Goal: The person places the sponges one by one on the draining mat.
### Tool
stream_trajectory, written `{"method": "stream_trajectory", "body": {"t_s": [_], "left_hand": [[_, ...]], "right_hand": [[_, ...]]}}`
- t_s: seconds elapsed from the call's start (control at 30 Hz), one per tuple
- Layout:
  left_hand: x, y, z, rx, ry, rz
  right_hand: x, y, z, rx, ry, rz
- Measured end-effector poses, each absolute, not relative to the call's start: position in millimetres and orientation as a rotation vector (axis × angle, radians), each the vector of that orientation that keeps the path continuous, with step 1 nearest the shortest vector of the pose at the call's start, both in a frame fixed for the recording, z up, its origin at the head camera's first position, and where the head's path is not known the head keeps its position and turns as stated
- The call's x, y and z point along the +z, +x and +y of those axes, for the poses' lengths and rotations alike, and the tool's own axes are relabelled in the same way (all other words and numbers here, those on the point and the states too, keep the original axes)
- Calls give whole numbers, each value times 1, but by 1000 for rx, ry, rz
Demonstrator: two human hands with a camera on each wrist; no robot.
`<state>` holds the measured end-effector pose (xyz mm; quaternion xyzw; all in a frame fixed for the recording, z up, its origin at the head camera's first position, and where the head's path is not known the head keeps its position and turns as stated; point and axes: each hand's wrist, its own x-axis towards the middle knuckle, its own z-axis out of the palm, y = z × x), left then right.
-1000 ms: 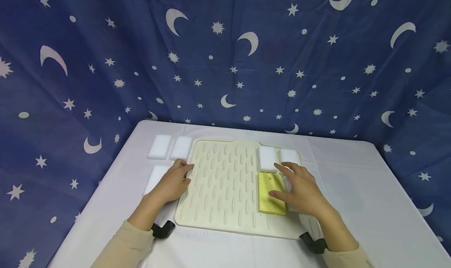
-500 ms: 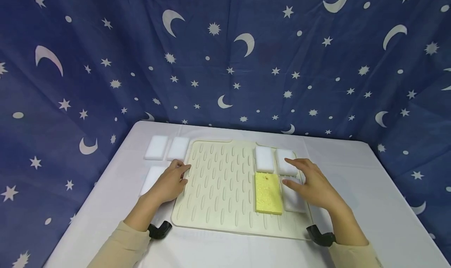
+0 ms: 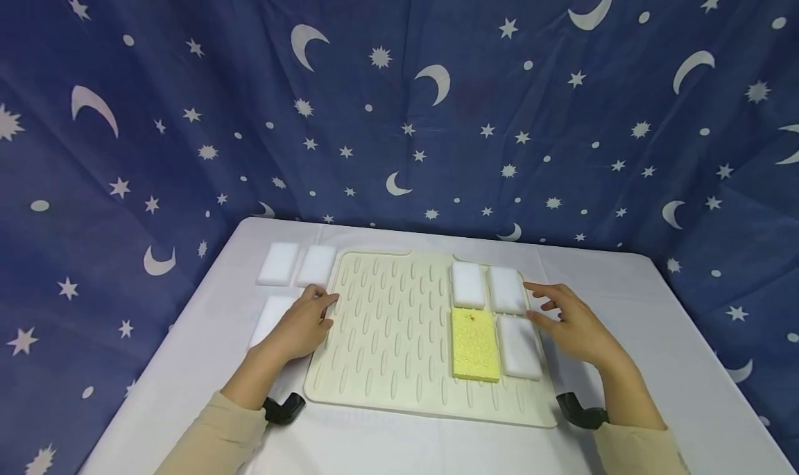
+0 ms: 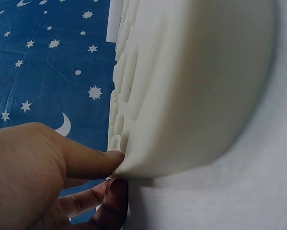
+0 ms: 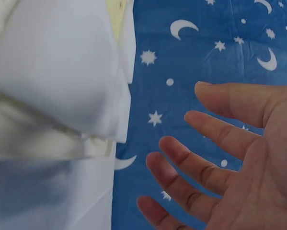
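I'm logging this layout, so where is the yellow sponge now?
In the head view, the yellow sponge lies on the right half of the cream mat, just left of one white block and in front of another white block.

Here's the mat (image 3: 387, 336) on the tabletop (image 3: 624, 308), curtain (image 3: 399, 100) behind. On the mat's right side, two blocks (image 3: 468, 285) at the back; in front of them, a sponge (image 3: 476, 344) on the left, another block (image 3: 520, 347) on the right. Off the mat's left, two more blocks (image 3: 278, 264) behind a third (image 3: 268, 317). Left hand (image 3: 304, 326) at the left edge, right hand (image 3: 574, 328) near the right.
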<state>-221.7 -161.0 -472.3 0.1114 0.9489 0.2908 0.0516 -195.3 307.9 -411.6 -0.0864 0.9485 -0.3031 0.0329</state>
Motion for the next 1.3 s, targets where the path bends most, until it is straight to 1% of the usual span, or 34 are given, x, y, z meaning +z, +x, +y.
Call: {"method": "stream_trajectory", "body": {"t_s": [0.2, 0.8, 1.3], "left_hand": [[-474, -223, -161, 884, 342, 2889], [-475, -223, -162, 881, 360, 2890], [-476, -223, -161, 888, 356, 2896]], "right_hand": [[-417, -199, 318, -938, -209, 2893], [-431, -207, 342, -957, -194, 2831], [-452, -213, 344, -1060, -202, 2657]]}}
